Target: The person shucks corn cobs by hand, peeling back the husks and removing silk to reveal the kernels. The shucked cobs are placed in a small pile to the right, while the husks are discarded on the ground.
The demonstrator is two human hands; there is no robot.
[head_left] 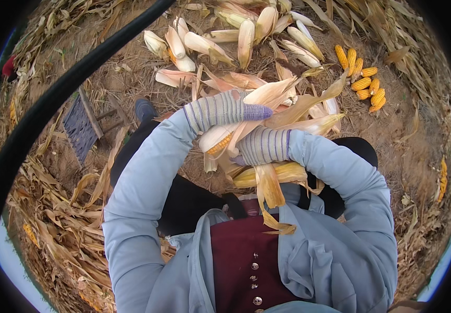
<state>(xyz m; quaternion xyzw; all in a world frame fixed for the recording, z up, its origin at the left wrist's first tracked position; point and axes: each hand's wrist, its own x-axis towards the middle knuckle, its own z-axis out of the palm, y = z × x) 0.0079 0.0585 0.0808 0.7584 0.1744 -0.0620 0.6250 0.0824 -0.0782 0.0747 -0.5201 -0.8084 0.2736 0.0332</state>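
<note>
Both of my hands wear knit gloves with grey and purple stripes. My left hand (pixel 225 111) is closed across a partly husked ear of corn (pixel 218 145), with yellow kernels bare near one end. Just below it, my right hand (pixel 264 146) grips loosened corn husk (pixel 245 129) beside the ear; its fingertips are partly hidden. Long pale husk leaves (pixel 276 94) fan out above my hands. Under the right hand, a yellowish husk piece (pixel 284 175) lies across my lap, and a strip hangs down over my shirt.
Several unhusked ears (pixel 246 43) lie on the straw-strewn soil ahead. Bare yellow cobs (pixel 361 83) form a pile at the upper right. A low wooden stool (pixel 80 125) with a woven seat stands left. Dry stalks (pixel 53 219) heap around. A dark strap (pixel 72 74) crosses the view.
</note>
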